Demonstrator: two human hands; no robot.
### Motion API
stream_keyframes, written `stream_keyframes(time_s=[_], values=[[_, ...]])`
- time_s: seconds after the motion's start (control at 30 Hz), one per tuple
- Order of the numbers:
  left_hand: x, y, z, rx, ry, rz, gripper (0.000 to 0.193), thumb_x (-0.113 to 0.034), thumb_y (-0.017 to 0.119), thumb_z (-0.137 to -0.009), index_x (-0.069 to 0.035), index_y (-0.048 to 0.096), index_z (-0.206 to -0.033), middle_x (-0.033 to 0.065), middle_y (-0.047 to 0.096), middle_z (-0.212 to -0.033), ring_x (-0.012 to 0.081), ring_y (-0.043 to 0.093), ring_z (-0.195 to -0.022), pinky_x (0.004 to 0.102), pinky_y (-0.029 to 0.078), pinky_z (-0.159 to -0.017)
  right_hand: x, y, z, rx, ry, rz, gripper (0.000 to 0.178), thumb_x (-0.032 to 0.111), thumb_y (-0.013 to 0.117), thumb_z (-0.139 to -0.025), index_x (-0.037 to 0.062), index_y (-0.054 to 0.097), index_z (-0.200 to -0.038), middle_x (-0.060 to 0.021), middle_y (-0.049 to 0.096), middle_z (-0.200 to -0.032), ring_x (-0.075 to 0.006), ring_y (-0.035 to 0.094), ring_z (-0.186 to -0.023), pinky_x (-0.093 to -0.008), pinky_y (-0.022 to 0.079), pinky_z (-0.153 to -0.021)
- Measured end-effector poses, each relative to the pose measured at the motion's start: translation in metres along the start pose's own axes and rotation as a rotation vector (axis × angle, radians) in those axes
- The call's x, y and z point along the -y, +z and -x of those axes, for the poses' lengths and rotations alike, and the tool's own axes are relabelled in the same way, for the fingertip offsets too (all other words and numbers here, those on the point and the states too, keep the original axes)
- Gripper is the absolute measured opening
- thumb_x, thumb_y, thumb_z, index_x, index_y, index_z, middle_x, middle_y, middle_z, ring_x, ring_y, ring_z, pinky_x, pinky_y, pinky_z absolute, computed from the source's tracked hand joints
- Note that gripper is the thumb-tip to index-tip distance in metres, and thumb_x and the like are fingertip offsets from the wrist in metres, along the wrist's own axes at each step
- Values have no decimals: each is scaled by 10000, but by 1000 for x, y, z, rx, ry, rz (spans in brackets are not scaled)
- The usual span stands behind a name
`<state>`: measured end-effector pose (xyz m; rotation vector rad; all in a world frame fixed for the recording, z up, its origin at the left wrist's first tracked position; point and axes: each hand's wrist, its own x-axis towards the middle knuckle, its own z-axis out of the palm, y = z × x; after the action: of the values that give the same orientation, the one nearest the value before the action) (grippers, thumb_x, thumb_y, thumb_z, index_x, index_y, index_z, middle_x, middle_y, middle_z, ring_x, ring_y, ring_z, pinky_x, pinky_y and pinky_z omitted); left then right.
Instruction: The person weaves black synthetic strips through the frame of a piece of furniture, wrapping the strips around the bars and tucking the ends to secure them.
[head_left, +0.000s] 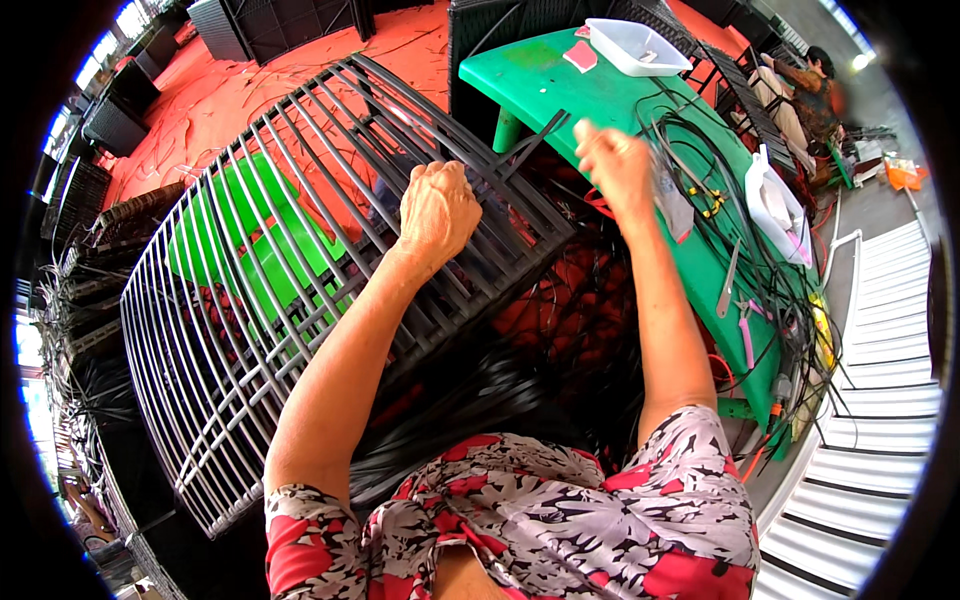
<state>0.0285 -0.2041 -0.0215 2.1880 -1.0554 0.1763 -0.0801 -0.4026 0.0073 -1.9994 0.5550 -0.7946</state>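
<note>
One dark, many-barred frame (340, 175)

No text, label, brand, number or sign can be read here.

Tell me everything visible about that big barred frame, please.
The barred frame is dark grey to black, with many slim, roughly parallel rods, crosspieces and thicker bars at its right end. It looks like metal. It slants across the view's left; green objects show through its gaps. The left grip, closed, is over its right part; whether they touch is unclear, as is what supports it.
</note>
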Motion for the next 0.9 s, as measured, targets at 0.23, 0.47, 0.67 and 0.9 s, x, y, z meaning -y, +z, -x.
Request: stream_keyframes(time_s=[0.23,0.47,0.67,0.9], values=[[-7,-8,7,-21,42,-91,95,-70,531,-746,10,578,-769,194,582,-781,362,530,-824,435,450,-713,-14,40,-2,439,297,-120,548,563,568,-815,30,580,-688,18,472,-546,-68,408,-479,-236,309,-425],[-14,-8,11,-94,79,-185,110,-73,563,-690,-16,612,-771,165,584,-835,326,503,-913,444,395,-785,-15,65,-16,343,519,-685,303,338,564,-889,45,604,-955,-31,625,-797,-20,435,-509,-145,317,-387],[-8,-16,15,-105,163,-231,117,-80,593,-646,-31,627,-747,140,557,-903,320,449,-949,451,326,-806,-22,50,-37,95,434,-815,250,245,455,-944,14,550,-963,-166,651,-929,-70,421,-538,-191,348,-414],[8,-17,22,-75,114,-120,86,-114,569,-716,-53,626,-735,98,587,-868,308,463,-913,446,343,-777,-9,28,-53,-56,395,-809,181,171,507,-914,15,557,-991,-158,654,-887,-55,402,-528,-170,326,-390]])
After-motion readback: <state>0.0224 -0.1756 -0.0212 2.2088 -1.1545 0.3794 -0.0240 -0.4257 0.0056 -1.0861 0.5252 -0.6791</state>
